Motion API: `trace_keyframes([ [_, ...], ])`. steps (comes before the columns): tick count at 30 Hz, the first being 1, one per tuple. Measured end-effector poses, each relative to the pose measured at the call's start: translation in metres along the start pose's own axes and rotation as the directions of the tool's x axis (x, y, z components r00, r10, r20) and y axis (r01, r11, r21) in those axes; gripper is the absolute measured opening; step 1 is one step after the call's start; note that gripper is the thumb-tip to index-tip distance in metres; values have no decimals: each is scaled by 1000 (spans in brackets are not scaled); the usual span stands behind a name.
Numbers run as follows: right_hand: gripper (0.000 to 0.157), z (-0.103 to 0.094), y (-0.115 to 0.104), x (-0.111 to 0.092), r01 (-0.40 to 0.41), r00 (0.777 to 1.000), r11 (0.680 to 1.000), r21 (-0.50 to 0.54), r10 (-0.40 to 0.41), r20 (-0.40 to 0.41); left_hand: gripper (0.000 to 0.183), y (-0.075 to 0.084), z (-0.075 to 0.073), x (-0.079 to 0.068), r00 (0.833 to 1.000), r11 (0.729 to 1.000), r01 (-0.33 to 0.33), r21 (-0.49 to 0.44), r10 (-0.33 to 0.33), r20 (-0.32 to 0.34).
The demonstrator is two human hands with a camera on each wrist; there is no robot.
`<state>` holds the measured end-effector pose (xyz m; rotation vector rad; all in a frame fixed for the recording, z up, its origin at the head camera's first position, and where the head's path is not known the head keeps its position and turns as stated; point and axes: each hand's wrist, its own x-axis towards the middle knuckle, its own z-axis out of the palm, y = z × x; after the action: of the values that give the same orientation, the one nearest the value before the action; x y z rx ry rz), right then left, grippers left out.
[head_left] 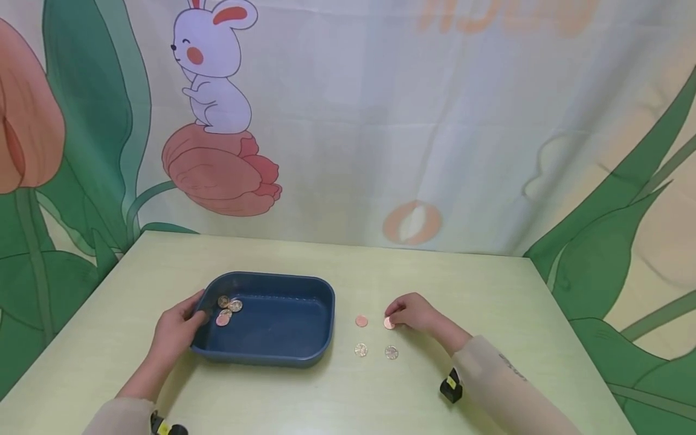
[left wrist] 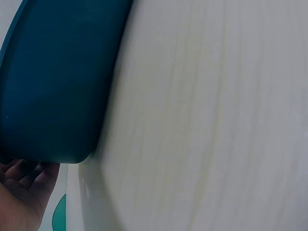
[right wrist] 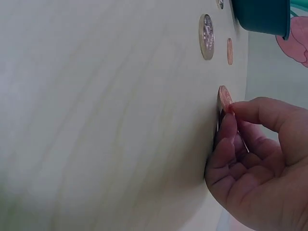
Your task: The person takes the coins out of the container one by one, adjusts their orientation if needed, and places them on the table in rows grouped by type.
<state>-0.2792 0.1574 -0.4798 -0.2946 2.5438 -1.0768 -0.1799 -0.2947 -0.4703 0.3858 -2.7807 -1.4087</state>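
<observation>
At the left end of a dark blue rectangular tray (head_left: 261,359), my left hand (head_left: 173,329) grips the wall, thumb over the rim. In the left wrist view, its fingers lie against the tray's (left wrist: 57,96) outer end. My right hand (head_left: 417,314) pinches a copper-coloured coin (head_left: 388,324) between thumb and fingertips; in the right wrist view this coin (right wrist: 224,98) is tilted, close to the table. Another copper-coloured coin (head_left: 361,321) lies to its left. Nearer the front are a pale gold coin (head_left: 361,350) and a silvery coin (head_left: 391,352).
Several coins (head_left: 224,318), gold and copper-coloured, lie in the tray's left part, some overlapping. The pale table (head_left: 413,405) ends at the back against a hanging cloth (head_left: 348,133) printed with a rabbit and tulips. A black wrist device (head_left: 451,386) sits by the right sleeve.
</observation>
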Motion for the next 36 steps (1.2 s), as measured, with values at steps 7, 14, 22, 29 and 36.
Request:
trace_keyframes([
  [7,12,3,3,4,16,1000,999,-37,-16,-15,57,-2,-1,-1,1000,1000,3,-4,-3,-4],
  [14,6,9,1,7,73,996,989,-132,-80,-47,57,-2,-2,-2,1000,1000,11,-4,-11,-10],
  [22,9,5,1,7,45,999,997,-58,-46,-27,58,-2,-4,-2,1000,1000,7,-1,-7,-11],
  [29,16,-2,2,10,-12,1000,999,47,11,16,57,-2,-4,-2,1000,1000,9,-2,-9,-12],
  [36,23,-12,-11,11,-34,998,997,64,31,52,56,1,-1,1,1000,1000,-1,-1,1,-15],
])
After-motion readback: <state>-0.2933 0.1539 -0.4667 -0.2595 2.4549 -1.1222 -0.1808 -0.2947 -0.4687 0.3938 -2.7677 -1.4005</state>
